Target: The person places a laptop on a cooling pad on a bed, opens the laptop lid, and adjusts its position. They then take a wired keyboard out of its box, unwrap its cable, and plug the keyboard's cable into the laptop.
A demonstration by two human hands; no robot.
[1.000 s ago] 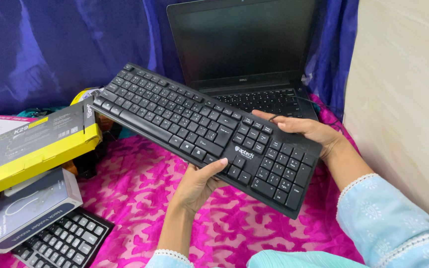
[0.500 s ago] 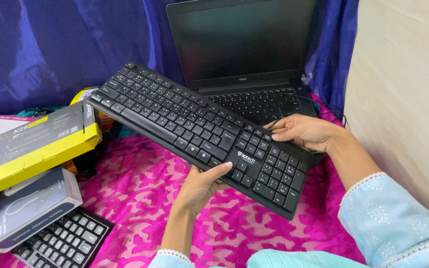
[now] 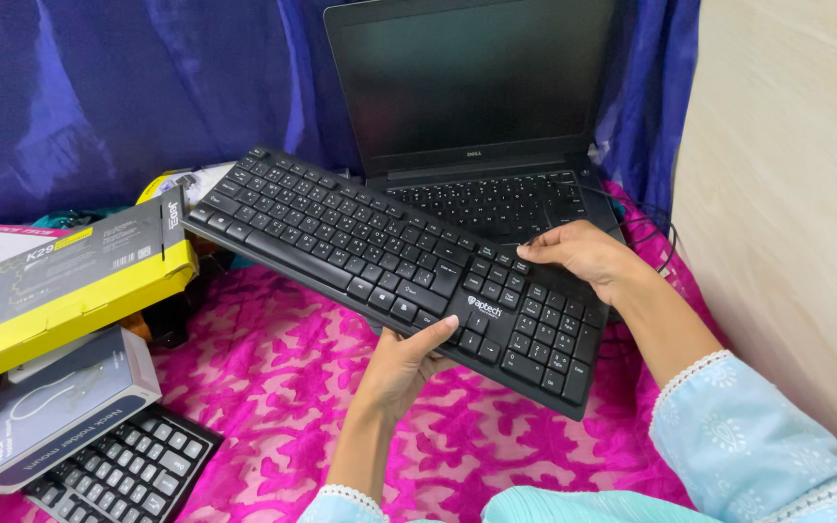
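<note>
A long black keyboard (image 3: 360, 252) is held in the air, tilted, its left end higher and farther away. My left hand (image 3: 404, 363) grips its near edge from below, thumb resting on the keys. My right hand (image 3: 583, 257) holds the far edge near the number pad, fingers over the top. Behind the keyboard stands an open black laptop (image 3: 477, 87) with a dark screen.
A pink patterned cloth (image 3: 263, 368) covers the surface. At the left lie a yellow and black box (image 3: 60, 281), a grey box (image 3: 60, 407) and a second black keyboard (image 3: 128, 475). Blue fabric (image 3: 99, 97) hangs behind. A pale wall (image 3: 796, 213) rises at the right.
The keyboard has shifted slightly up and toward the laptop. My right hand has slid along its far edge toward the middle. My left hand keeps its grip.
</note>
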